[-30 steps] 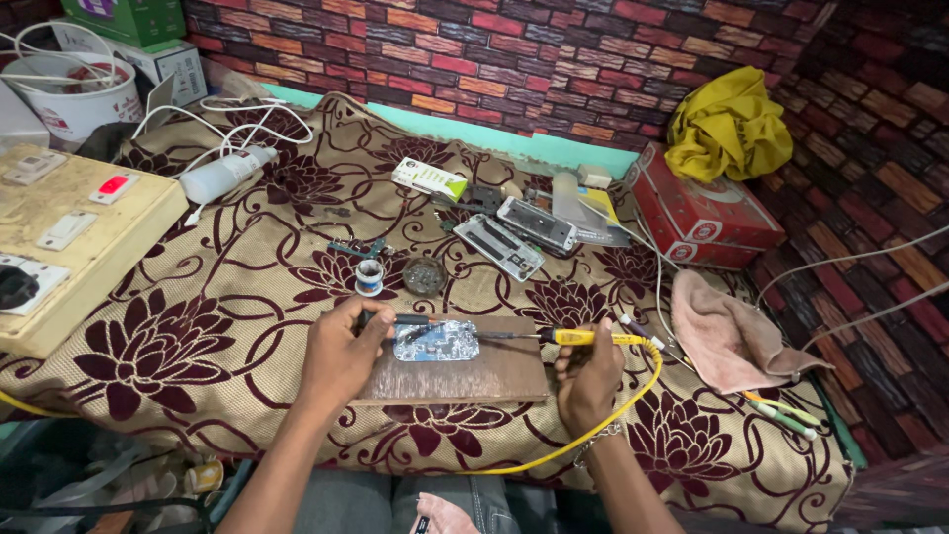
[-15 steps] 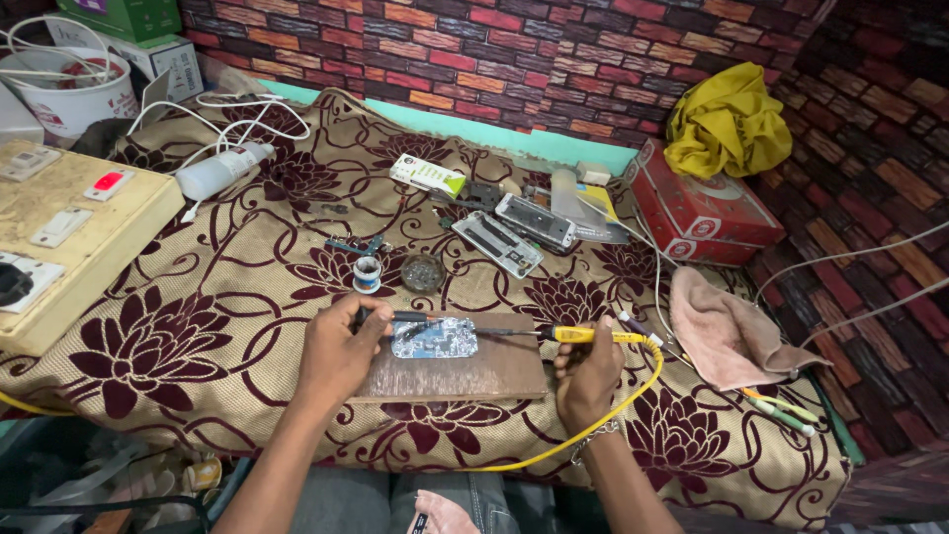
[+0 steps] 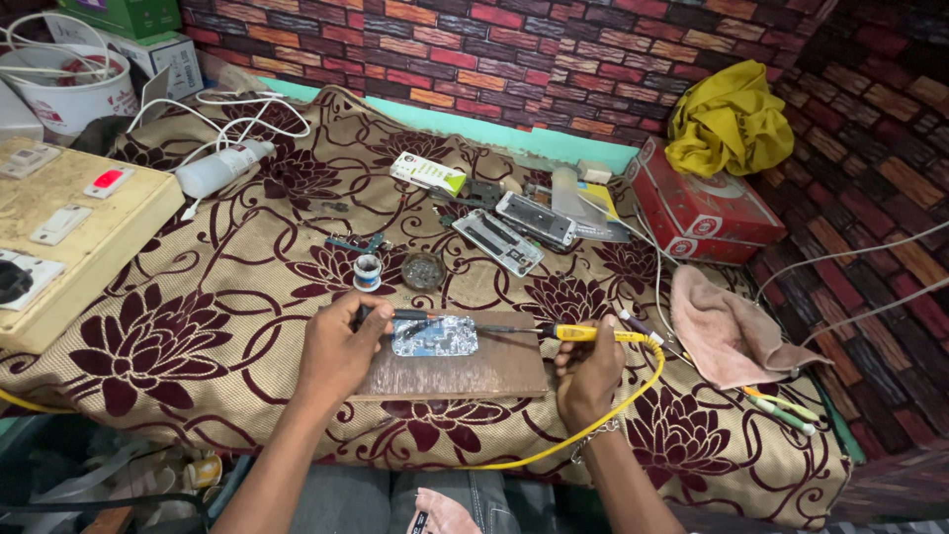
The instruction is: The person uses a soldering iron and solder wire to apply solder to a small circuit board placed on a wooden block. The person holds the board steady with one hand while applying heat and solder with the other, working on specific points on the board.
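The right hand (image 3: 590,368) is wrapped around a yellow-handled soldering iron (image 3: 573,332) that lies sideways, tip aimed left at the silvery circuit board (image 3: 435,336) on the wooden board (image 3: 465,371). The left hand (image 3: 336,351) pinches a dark tool (image 3: 395,315) just left of that board, its shaft running right. Both working tips are too small to make out, and the fingers hide most of each handle.

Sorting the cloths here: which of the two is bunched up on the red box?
The yellow cloth, crumpled on the red box by the brick wall. The pink cloth lies spread on the floral cover, right of the right hand.
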`<action>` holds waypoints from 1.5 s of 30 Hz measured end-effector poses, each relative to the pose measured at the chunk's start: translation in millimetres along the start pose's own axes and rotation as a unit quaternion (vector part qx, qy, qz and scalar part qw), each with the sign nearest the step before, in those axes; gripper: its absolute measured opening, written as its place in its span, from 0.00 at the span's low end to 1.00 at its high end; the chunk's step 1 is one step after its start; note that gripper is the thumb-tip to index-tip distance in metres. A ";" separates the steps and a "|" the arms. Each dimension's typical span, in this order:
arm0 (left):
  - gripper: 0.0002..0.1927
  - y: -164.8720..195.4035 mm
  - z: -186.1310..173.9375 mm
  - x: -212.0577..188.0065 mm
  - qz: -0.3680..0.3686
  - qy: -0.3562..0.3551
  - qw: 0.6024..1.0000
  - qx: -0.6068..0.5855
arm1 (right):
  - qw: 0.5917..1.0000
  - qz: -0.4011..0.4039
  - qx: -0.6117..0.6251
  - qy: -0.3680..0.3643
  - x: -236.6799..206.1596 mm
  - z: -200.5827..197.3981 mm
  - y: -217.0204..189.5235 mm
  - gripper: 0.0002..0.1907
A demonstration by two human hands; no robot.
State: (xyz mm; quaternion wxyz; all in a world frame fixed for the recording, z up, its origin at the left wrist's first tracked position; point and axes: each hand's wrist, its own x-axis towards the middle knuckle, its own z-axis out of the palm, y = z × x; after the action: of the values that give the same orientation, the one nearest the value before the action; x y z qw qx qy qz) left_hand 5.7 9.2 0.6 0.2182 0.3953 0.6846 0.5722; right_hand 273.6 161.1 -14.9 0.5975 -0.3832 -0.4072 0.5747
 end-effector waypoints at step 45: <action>0.14 -9.1 0.3 0.5 0.067 0.014 0.995 -0.077 | 0.999 0.006 0.043 -0.011 6.8 -6.7 7.3 0.23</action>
State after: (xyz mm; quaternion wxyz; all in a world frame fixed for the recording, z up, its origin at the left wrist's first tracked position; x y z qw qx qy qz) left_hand 3.0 9.4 -8.1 0.1999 0.4144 0.6131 0.6422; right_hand 277.1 168.3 -23.8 0.6051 -0.3533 -0.3863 0.5998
